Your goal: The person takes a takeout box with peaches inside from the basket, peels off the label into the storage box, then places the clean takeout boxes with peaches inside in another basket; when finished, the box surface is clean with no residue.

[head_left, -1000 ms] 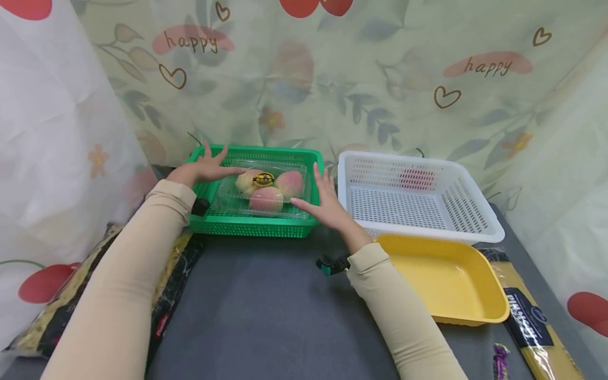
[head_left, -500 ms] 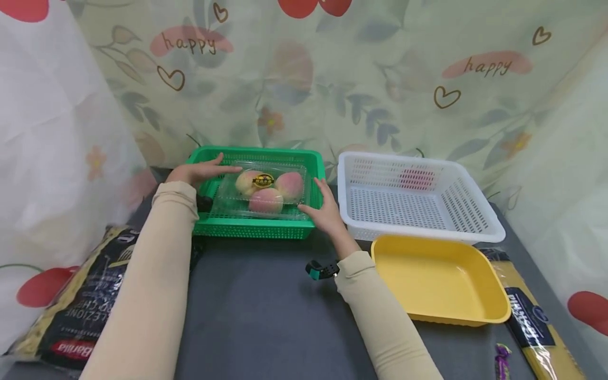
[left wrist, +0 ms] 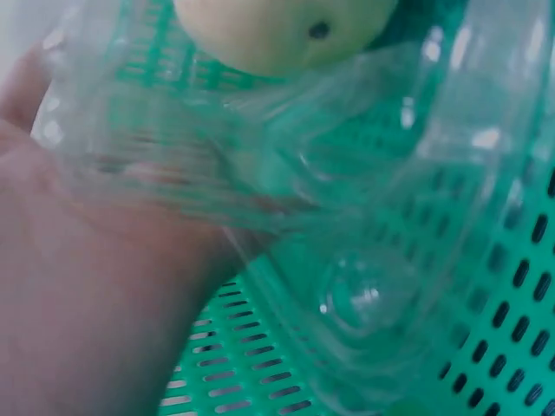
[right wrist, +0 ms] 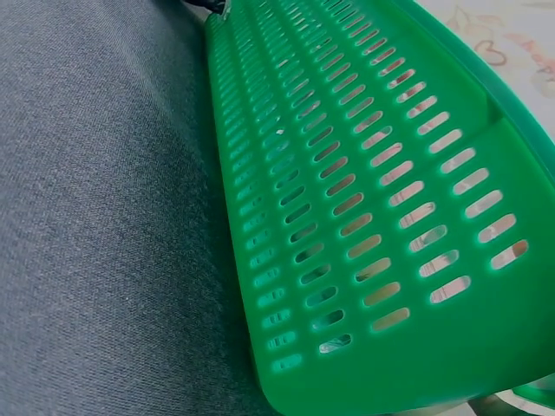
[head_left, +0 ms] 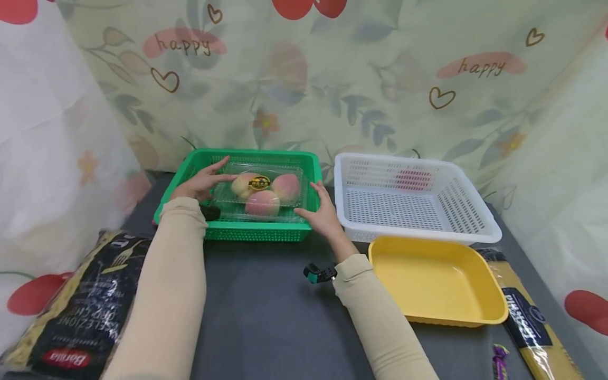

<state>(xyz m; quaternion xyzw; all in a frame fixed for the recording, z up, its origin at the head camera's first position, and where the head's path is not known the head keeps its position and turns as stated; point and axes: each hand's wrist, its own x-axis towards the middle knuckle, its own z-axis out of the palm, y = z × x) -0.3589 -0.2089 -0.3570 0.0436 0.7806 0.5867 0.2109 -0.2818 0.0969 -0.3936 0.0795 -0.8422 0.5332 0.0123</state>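
Observation:
A clear plastic box of peaches (head_left: 263,203), with a black and gold label on its lid, lies in the green basket (head_left: 256,232). At the box's left end my left hand (head_left: 198,183) has its index finger and thumb extended and spread, the thumb over the lid. In the left wrist view this hand (left wrist: 113,251) overlaps the clear plastic box (left wrist: 364,286), partly seen through it. My right hand (head_left: 325,214) is at the green basket's right front corner, fingers straight along the right rim and thumb pointing toward the box. The right wrist view mostly shows the green basket's side (right wrist: 347,208).
A white basket (head_left: 418,235) stands to the right, with a yellow tray (head_left: 437,285) in front of it. Pasta bags lie at the left (head_left: 85,311) and far right (head_left: 532,316). A purple-wrapped sweet (head_left: 500,361) is near the front right. A patterned curtain (head_left: 304,95) hangs behind.
My left hand has moved down from above the green basket's left side to the box's left end. My right hand has come slightly lower at the basket's right rim. The box stays in the basket.

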